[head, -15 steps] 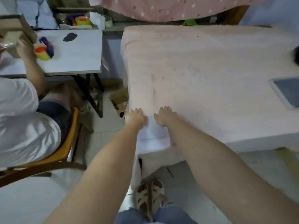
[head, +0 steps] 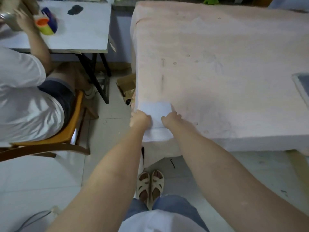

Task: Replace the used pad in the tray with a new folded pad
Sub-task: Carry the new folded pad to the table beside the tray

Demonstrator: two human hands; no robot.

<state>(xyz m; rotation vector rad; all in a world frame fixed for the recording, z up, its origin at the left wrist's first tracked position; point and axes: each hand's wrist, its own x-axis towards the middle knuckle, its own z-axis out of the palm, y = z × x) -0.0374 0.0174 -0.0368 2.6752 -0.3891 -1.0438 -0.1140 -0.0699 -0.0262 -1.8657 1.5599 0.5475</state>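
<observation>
A white folded pad [head: 155, 111] lies on the near left corner of the pink-covered table [head: 217, 64], and part of it hangs over the table's front edge. My left hand [head: 139, 119] holds its left edge, with the fingers curled over the pad. At the pad's right side, my right hand [head: 171, 120] rests with its fingers bent on the pad. The tray [head: 301, 86], with a dark inside, shows at the table's right edge, far from both hands.
A person in a white shirt [head: 25, 97] sits on an orange chair [head: 73, 124] at the left, working at a white desk [head: 80, 30] that bears a tape roll [head: 46, 25]. A cardboard box [head: 126, 86] lies on the floor between the desk and the table.
The view has tilted down and come closer. A flat white part of the pad now shows beyond my hands on the table, and my hands are further apart on it.
</observation>
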